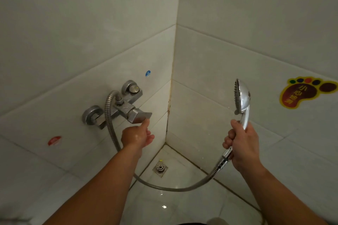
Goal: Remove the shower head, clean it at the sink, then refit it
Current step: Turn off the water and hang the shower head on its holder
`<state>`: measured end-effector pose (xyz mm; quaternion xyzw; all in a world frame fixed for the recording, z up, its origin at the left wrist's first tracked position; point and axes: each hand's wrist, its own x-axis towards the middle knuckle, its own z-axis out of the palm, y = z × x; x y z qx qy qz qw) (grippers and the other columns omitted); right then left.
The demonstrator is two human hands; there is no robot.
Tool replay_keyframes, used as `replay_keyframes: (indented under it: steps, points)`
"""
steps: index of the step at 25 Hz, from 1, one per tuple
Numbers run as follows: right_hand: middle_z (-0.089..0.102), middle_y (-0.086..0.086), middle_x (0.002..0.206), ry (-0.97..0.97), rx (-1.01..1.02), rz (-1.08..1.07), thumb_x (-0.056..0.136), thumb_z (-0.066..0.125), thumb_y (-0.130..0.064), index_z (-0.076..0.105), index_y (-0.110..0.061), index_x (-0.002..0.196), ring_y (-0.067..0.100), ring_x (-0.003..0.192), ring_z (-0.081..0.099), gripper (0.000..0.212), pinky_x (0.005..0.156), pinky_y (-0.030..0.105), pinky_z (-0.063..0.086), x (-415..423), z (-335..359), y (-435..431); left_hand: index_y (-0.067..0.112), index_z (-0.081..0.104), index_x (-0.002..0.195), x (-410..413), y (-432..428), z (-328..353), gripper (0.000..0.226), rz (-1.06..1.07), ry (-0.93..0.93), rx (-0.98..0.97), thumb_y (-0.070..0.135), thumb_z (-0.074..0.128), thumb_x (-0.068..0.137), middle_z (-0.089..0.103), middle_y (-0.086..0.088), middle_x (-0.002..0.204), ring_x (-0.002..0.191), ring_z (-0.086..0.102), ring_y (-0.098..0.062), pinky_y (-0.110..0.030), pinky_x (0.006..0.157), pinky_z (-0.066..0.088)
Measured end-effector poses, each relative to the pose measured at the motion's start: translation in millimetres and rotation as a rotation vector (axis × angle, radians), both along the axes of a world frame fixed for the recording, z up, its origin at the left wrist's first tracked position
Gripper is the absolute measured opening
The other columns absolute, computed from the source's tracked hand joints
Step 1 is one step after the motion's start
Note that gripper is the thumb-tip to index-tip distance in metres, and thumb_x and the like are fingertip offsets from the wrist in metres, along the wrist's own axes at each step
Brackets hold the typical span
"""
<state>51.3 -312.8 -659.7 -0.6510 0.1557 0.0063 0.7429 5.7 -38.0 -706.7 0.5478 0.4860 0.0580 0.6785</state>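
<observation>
The right hand (243,144) is closed around the chrome handle of the shower head (242,97), holding it upright in front of the right-hand wall (256,33), with the spray face turned left toward the corner and seen almost edge-on. Below that fist the hose nut (226,155) shows, and from it the metal hose (164,187) hangs in a slack loop just above the floor (182,204), then climbs the left-hand wall (64,33) to its fitting on top of the mixer tap (117,107). The left hand (137,137) is loosely open, palm side turned inward, its thumb touching the underside of the tap's flat lever (140,117); it grips nothing. The skin on that hand looks wet. No water can be seen leaving the spray face. Near the tap, a blue sticker (148,73) sits toward the corner of the left wall and a red sticker (54,140) lower down; a foot-shaped warning sticker (305,91) is on the right wall, and a floor drain (160,168) lies in the corner of the floor. As the head is joined to the hose and a thumb is on the lever, this reads either as a water test after refitting or as shutting off before removal; which one cannot be told here. If removal is ahead, the next move calls for the lever fully off, then the free hand moved to the nut to unscrew it while the other steadies the handle.
</observation>
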Motion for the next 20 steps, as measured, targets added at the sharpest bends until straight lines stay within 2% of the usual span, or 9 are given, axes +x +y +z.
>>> replay_keyframes:
  steps: [1,3,4,6,9,13,15,17,20]
  points:
    - [0.036,0.003,0.058,-0.002,0.012,0.034,0.099,0.058,-0.016,0.045,-0.018,0.083,0.016,0.044,0.033,0.021,0.043,0.028,0.032,-0.4,-3.0,4.7,-0.002,0.072,0.092,-7.0,-8.0,5.2,0.034,-0.135,0.023,-0.063,0.03,0.077,0.084,0.074,-0.012,0.081,0.069,0.072,-0.024,-0.032,0.066,0.061]
    - [0.038,0.004,0.059,-0.01,0.063,0.146,0.099,0.057,-0.015,0.049,-0.016,0.086,0.016,0.044,0.033,0.016,0.042,0.027,0.032,2.0,-3.0,15.5,0.009,0.074,0.097,-20.9,-36.9,14.9,0.027,-0.557,0.001,0.042,0.033,0.071,0.087,0.074,-0.01,0.092,0.08,0.069,-0.021,-0.035,0.075,0.057]
    - [0.04,0.004,0.059,-0.01,0.102,0.224,0.099,0.056,-0.015,0.051,-0.015,0.088,0.016,0.043,0.034,0.012,0.042,0.026,0.032,5.9,-0.7,21.7,0.015,0.074,0.101,-24.5,-53.9,23.0,0.03,-0.74,-0.052,0.133,0.04,0.067,0.087,0.074,-0.006,0.099,0.089,0.068,-0.019,-0.035,0.083,0.055]
    - [0.044,0.002,0.06,-0.003,0.204,0.403,0.098,0.055,-0.016,0.056,-0.012,0.095,0.015,0.044,0.036,0.005,0.043,0.025,0.032,19.8,7.2,36.1,0.023,0.068,0.116,-17.5,-84.1,45.4,0.049,-0.912,-0.146,0.241,0.058,0.055,0.084,0.071,0.001,0.115,0.106,0.066,-0.015,-0.038,0.097,0.052]
    - [0.045,0.002,0.063,0.021,0.368,0.684,0.087,0.056,-0.026,0.064,-0.011,0.098,0.016,0.047,0.039,0.02,0.047,0.026,0.036,56.0,30.7,60.6,0.019,0.057,0.117,10.8,-105.0,85.6,0.064,-0.749,-0.195,0.182,0.069,0.054,0.077,0.071,-0.004,0.113,0.104,0.069,-0.021,-0.049,0.1,0.053]
    - [0.04,0.002,0.055,0.013,0.611,1.017,0.083,0.046,-0.024,0.062,-0.007,0.095,0.016,0.048,0.041,0.026,0.05,0.028,0.037,99.5,85.3,92.6,0.006,0.055,0.124,31.0,-103.2,137.1,0.042,-0.527,-0.322,-0.045,0.039,0.059,0.098,0.071,-0.017,0.11,0.103,0.073,-0.038,-0.044,0.09,0.059]
    - [0.042,0.002,0.053,-0.001,0.686,1.17,0.081,0.044,-0.025,0.063,-0.007,0.094,0.017,0.05,0.046,0.03,0.053,0.028,0.041,111.4,116.3,109.1,0.003,0.058,0.123,31.2,-98.0,162.9,0.03,-0.521,-0.368,0.051,0.019,0.061,0.098,0.071,-0.023,0.111,0.106,0.072,-0.036,-0.044,0.092,0.058]
    - [0.048,0.005,0.055,-0.083,0.672,1.323,0.076,0.049,-0.029,0.066,-0.006,0.094,0.021,0.056,0.052,0.033,0.059,0.031,0.046,122.5,151.5,124.8,0.001,0.063,0.119,33.9,-94.9,193.1,0.024,-0.438,-0.39,0.217,0.012,0.062,0.097,0.073,-0.024,0.111,0.102,0.074,-0.033,-0.047,0.093,0.058]
    - [0.064,0.013,0.074,-0.339,0.362,1.396,0.083,0.054,-0.03,0.066,-0.007,0.095,0.027,0.07,0.062,0.029,0.068,0.039,0.054,130.3,216.3,144.3,0.001,0.067,0.11,32.4,-87.6,243.9,0.018,-0.242,-0.416,0.435,0.012,0.062,0.097,0.074,-0.026,0.104,0.094,0.076,-0.034,-0.047,0.087,0.061]
